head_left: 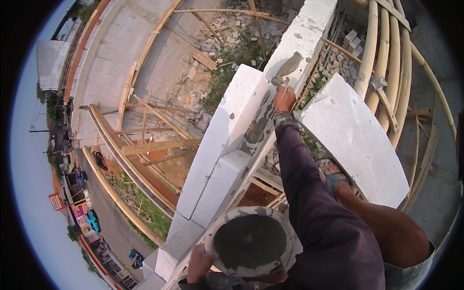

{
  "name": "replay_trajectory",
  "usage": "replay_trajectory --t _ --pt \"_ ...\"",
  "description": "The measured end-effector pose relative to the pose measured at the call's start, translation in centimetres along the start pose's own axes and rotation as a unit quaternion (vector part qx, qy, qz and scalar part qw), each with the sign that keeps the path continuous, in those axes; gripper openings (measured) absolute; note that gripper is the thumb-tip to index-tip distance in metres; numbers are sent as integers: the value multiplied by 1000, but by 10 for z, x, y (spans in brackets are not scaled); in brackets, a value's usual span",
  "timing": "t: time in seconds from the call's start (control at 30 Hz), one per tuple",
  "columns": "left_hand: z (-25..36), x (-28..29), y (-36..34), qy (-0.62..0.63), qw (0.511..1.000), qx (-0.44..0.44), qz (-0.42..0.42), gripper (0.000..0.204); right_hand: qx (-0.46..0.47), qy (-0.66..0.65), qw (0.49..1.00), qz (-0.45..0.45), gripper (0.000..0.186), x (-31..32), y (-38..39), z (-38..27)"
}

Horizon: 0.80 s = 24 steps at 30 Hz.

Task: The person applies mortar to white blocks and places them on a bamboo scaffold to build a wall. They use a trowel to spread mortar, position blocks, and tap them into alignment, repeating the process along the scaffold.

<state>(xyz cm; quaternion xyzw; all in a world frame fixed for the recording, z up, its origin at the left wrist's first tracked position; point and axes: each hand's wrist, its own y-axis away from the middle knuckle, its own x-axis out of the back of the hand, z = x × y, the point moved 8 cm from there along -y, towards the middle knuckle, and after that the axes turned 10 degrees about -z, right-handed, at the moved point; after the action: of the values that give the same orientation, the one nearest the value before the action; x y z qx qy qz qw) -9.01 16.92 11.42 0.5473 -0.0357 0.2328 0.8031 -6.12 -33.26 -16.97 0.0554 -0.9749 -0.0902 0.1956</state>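
My right hand (284,99), at the end of a dark sleeve, reaches up the narrow white wall top (314,24). Its fingers are closed beside a thin line and a grey mortar patch (290,63); what they hold is unclear. Wet mortar (256,128) lies behind it, alongside white blocks (232,106). At the bottom, my left hand (200,261) grips the rim of a round bucket (217,222) of dark mortar. A large loose white block (353,135) lies tilted right of my arm, above a foot (333,176).
Bamboo poles (386,58) run along the right, with a hammer-like tool (384,94) on them. Timber and bamboo framing (145,130) stands left and below. Far down are rubble (227,43), a road (111,227) with parked motorbikes (135,258), and shopfronts.
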Motion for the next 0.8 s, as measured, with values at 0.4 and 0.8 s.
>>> replay_trajectory --t 0.4,0.8 --pt "0 7 -7 -37 998 41 -23 25 40 71 983 -162 30 28 116 42" --pt "0 15 3 -136 988 68 8 24 51 114 948 -293 33 39 207 95"
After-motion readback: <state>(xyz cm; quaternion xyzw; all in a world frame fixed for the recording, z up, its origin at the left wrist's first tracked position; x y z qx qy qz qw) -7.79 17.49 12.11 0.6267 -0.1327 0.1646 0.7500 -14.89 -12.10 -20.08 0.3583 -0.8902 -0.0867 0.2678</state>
